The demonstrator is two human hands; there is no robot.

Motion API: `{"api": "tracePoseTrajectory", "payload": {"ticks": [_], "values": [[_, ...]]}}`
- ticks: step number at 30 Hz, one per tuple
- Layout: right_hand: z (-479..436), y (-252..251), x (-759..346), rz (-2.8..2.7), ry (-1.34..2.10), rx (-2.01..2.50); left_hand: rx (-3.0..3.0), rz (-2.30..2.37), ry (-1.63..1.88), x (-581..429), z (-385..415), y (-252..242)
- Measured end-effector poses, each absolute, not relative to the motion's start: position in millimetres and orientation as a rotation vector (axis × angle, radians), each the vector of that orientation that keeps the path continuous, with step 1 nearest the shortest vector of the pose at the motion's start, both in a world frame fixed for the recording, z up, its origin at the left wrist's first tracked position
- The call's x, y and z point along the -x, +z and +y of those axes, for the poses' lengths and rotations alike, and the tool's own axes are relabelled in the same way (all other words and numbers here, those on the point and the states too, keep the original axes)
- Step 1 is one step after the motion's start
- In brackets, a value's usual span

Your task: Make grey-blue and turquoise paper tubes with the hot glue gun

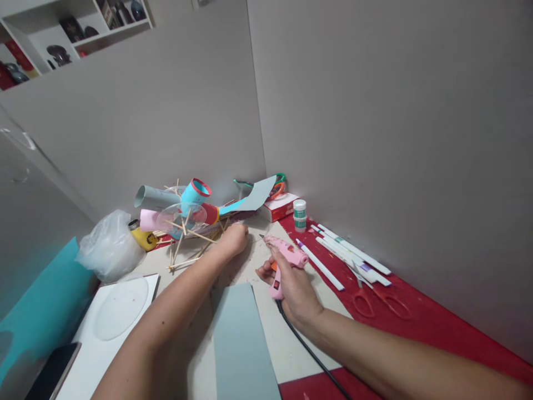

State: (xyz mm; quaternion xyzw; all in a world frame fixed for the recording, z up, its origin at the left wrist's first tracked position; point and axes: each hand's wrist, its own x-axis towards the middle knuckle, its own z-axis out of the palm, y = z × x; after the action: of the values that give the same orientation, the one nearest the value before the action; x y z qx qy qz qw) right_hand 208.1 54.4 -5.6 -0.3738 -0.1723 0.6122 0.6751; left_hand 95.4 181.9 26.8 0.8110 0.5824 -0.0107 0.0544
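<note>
Glue gun [291, 254], pink plastic: right hand [297, 291], fingers round handle [276, 288]. Keep nozzle [262, 236] off left hand [235, 239], left of gun, finger state unclear.

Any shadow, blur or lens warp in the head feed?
Head view: soft shadow on the pale board beside the left forearm; head view: apparent lens stretch, the shelf leaning at upper left; head view: the left hand looks slightly soft, while the pink glue gun in the right hand reads clearly.
</note>
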Motion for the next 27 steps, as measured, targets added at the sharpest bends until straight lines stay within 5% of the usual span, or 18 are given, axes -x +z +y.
{"api": "tracePoseTrajectory", "payload": {"ticks": [27], "values": [[52.2, -1.7, -209.6, -0.381, 1.386, 0.884, -2.576, 1.729, -0.101, -96.8, 183.8, 19.0]]}}
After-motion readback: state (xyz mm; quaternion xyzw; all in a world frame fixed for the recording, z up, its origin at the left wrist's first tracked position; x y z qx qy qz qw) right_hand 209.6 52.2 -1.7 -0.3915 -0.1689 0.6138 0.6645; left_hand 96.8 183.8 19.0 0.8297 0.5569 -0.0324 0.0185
